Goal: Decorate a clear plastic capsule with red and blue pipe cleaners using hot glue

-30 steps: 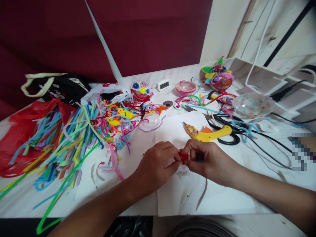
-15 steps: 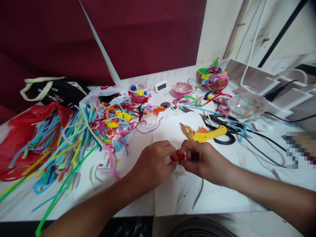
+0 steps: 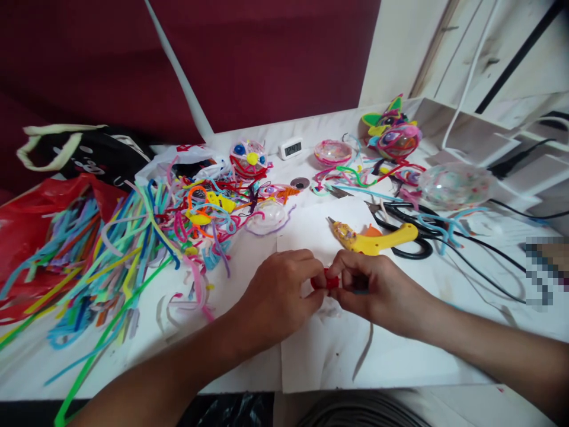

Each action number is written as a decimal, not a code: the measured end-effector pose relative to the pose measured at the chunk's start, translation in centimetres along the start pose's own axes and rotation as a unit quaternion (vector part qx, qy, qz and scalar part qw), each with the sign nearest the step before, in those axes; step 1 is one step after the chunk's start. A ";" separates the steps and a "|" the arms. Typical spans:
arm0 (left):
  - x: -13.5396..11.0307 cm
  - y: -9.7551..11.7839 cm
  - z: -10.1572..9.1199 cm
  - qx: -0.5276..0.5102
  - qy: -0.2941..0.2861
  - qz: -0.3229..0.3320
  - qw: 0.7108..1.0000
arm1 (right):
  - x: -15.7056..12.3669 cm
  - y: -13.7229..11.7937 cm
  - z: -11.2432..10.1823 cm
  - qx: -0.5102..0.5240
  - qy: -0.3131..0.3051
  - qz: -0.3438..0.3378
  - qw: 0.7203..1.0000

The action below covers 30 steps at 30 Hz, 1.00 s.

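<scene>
A small red piece, perhaps a coil of pipe cleaner, is pinched between both hands above white paper; its exact kind is hard to make out. My left hand grips it from the left with thumb and fingertips. From the right, my right hand pinches it, the fingers curled. Just beyond my right hand lies a yellow hot glue gun, its nozzle pointing left. Black-handled scissors lie partly behind the glue gun.
Many loose pipe cleaners spill from a red plastic bag at the left. At the back stand a decorated clear ball, a small digital clock and a pink-rimmed bowl. A clear bowl and black cables lie right.
The view has shifted slightly. Both hands stay together at nearly the same place, still holding the small red piece.
</scene>
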<state>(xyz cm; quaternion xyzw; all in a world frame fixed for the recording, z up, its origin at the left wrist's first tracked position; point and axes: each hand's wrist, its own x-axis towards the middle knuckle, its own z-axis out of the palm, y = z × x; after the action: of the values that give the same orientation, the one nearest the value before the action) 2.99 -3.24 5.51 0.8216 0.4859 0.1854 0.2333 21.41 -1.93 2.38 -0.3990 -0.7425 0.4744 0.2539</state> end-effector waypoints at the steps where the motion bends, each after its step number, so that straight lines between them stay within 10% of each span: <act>1: 0.0 -0.1 0.0 0.000 0.004 0.002 1.000 | 0.0 0.1 0.0 -0.003 -0.002 0.000 1.000; 30: 0.0 0.0 0.0 0.029 -0.004 0.071 0.997 | 0.3 0.8 -2.2 -0.064 -0.042 0.035 0.996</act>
<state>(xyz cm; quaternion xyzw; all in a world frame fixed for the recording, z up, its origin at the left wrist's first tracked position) 2.96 -3.25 5.49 0.8611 0.4310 0.1842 0.1972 23.19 -0.36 2.63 -0.4200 -0.7668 0.4509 0.1798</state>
